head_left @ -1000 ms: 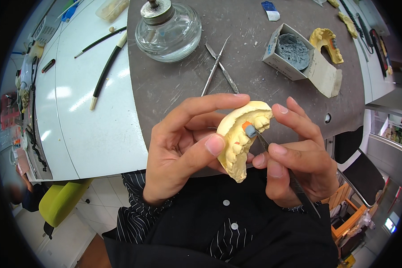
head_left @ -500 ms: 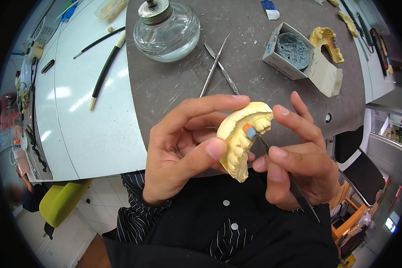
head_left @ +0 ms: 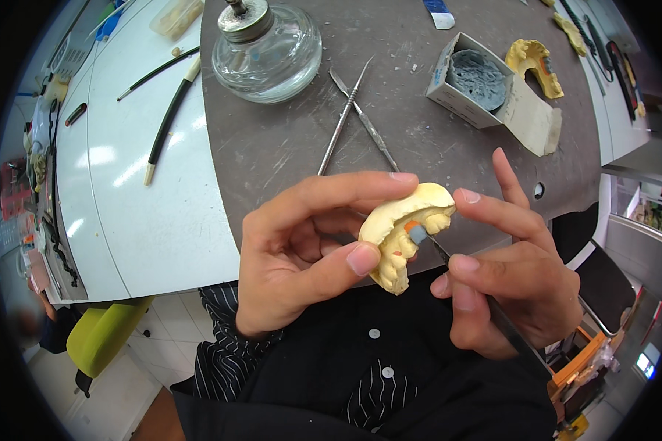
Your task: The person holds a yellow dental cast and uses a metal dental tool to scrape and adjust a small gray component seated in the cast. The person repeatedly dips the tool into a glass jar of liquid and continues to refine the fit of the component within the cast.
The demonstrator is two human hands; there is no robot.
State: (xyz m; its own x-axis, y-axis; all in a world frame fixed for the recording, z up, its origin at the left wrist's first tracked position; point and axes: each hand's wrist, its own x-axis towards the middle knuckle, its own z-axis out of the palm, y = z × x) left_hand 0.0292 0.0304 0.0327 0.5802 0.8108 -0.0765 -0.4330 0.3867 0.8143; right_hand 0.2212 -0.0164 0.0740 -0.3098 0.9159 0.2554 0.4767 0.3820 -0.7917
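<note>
From here I have the left hand (head_left: 290,257) gripping the cream dental model (head_left: 388,220) between thumb and forefinger, and the right hand (head_left: 522,287) pinching a slim dark tool (head_left: 504,320) — long axis slanting up-left — its tip by the model's blue-grey tooth (head_left: 418,234), though whether they touch I cannot tell.

Bright indoor light, glare on the white tabletop (head_left: 143,235), fisheye-bent edges
</note>
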